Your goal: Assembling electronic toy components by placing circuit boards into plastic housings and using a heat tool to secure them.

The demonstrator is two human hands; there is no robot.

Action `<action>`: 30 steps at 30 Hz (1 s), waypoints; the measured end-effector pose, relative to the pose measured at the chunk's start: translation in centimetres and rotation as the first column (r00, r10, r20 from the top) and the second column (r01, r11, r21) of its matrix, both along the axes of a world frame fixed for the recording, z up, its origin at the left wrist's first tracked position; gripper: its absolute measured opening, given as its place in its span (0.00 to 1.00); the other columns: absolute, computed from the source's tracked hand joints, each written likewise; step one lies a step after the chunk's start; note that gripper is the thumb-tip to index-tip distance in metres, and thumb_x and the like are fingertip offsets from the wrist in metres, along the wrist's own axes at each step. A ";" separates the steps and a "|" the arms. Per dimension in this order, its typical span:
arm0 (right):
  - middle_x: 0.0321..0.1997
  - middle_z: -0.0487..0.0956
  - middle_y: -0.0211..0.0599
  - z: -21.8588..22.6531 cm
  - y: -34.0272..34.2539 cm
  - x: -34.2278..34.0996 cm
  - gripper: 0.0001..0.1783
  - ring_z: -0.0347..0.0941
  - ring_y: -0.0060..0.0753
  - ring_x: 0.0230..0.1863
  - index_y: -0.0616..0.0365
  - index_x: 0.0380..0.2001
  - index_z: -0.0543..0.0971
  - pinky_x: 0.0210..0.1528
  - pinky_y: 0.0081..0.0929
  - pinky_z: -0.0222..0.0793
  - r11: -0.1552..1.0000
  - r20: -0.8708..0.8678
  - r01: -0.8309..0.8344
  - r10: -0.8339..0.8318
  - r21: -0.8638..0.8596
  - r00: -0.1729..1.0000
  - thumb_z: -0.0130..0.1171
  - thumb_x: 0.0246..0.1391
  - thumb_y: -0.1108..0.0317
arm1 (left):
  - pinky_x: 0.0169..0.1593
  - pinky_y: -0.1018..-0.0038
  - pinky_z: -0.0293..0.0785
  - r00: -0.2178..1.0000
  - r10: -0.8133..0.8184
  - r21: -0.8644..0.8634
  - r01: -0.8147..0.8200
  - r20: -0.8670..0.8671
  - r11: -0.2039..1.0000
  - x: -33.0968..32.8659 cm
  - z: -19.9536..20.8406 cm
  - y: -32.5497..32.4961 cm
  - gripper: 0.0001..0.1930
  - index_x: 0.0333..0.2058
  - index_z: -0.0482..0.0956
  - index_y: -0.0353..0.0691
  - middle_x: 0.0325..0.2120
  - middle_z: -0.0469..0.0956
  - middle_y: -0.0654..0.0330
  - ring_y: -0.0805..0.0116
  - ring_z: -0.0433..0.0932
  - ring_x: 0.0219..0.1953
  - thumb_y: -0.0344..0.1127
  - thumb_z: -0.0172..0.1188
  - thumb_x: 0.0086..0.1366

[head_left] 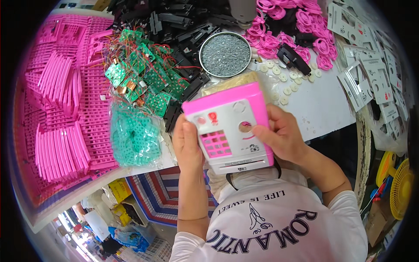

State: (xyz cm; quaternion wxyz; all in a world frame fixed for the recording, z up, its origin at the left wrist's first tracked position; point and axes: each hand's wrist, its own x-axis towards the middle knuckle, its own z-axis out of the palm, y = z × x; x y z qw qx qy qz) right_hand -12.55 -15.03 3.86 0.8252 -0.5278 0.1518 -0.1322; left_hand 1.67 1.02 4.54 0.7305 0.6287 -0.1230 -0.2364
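Above my lap I hold a pink plastic casing (258, 102) tilted, with a white face plate (231, 120) on its front. The plate has a grid of square keypad openings, a round hole at its right and a narrow slot along the lower edge. My left hand (188, 142) grips the casing's left side, thumb along the edge. Closed round the right side is my right hand (283, 135), its thumb pressing the plate beside the round hole. The fingers behind the casing are hidden. Just beyond it lies a tan block (231, 83), partly covered.
A steel bowl of small screws (225, 54) stands behind the casing. Leftward lie wired green circuit boards (159, 78), a bag of teal keypads (135, 135) and stacked pink panels (61, 150). Black parts (174, 19), pink rings (323, 46), cream discs (287, 91) and white plates (355, 85) surround the rest.
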 end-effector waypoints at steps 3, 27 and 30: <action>0.45 0.81 0.33 -0.9 -0.4 0.3 0.15 0.76 0.16 0.41 0.65 0.51 0.73 0.43 0.20 0.74 0.996 0.022 0.061 -0.063 0.066 0.998 0.58 0.65 0.69 | 0.37 0.81 0.68 1.000 -0.011 0.096 0.011 0.003 0.995 -1.1 -1.7 1.7 0.25 0.41 0.75 0.35 0.31 0.77 0.66 0.79 0.73 0.33 0.53 0.40 0.78; 0.48 0.83 0.39 2.5 -4.6 -0.3 0.27 0.79 0.35 0.48 0.57 0.55 0.75 0.47 0.28 0.75 0.657 0.105 -0.022 0.153 -0.754 0.983 0.68 0.51 0.70 | 0.46 0.67 0.77 0.731 -0.316 0.389 0.076 0.604 0.918 -1.6 0.1 5.2 0.15 0.40 0.80 0.36 0.39 0.83 0.53 0.54 0.83 0.41 0.24 0.69 0.53; 0.51 0.81 0.39 0.7 -7.3 1.9 0.22 0.77 0.46 0.54 0.56 0.47 0.81 0.51 0.35 0.76 0.265 0.306 0.252 0.187 -0.931 0.933 0.69 0.45 0.70 | 0.52 0.62 0.76 0.524 -0.273 0.312 0.016 0.807 0.950 2.6 -1.4 1.9 0.17 0.40 0.81 0.39 0.45 0.81 0.50 0.48 0.80 0.49 0.23 0.68 0.49</action>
